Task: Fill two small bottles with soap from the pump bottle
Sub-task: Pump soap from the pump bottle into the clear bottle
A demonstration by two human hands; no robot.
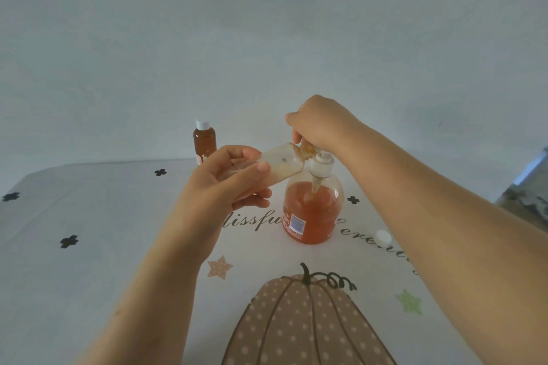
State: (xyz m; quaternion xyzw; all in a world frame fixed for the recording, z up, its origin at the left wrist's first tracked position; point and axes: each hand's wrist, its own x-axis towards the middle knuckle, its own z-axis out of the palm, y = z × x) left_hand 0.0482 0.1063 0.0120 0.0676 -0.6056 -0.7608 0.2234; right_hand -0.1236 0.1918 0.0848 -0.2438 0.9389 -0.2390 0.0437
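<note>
The clear pump bottle point(311, 210) stands mid-table, about half full of orange soap. My right hand point(318, 124) sits on top of its white pump head, fingers curled around it. My left hand point(219, 190) grips a small clear bottle point(281, 166), tilted nearly sideways with its open mouth at the pump spout; a little orange-brown soap shows near its neck. A second small bottle point(204, 139), full of orange soap and closed with a white cap, stands upright at the table's far edge.
A loose white cap point(382, 237) lies on the tablecloth point(89, 216) right of the pump bottle. The cloth carries a pumpkin print, stars and lettering. A grey wall rises behind the table. Some dark object point(527, 195) shows at the right edge.
</note>
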